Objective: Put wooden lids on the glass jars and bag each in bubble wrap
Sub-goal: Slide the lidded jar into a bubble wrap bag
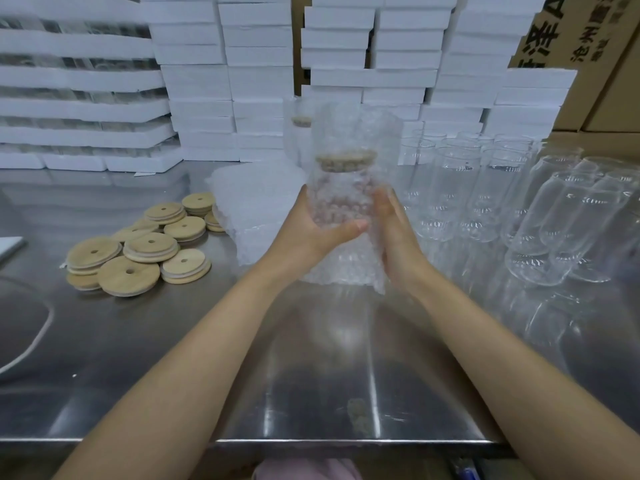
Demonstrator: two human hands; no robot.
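Observation:
A glass jar with a wooden lid (346, 161) stands upright inside a bubble wrap bag (349, 133), held above the steel table (329, 358) at centre. My left hand (311, 233) cups the bag's lower left side, thumb across the front. On the right side, my right hand (394, 237) presses flat against the bag. Loose wooden lids (138, 247) with centre holes lie piled to the left. A stack of bubble wrap bags (256, 209) lies behind my left hand. Several bare glass jars (485, 188) stand and lie at the right.
White foam boxes (242, 74) are stacked along the back. Cardboard cartons (588, 46) stand at the far right. Another bagged, lidded jar (298, 126) stands behind the held one. The table's front edge (346, 442) runs just below my forearms.

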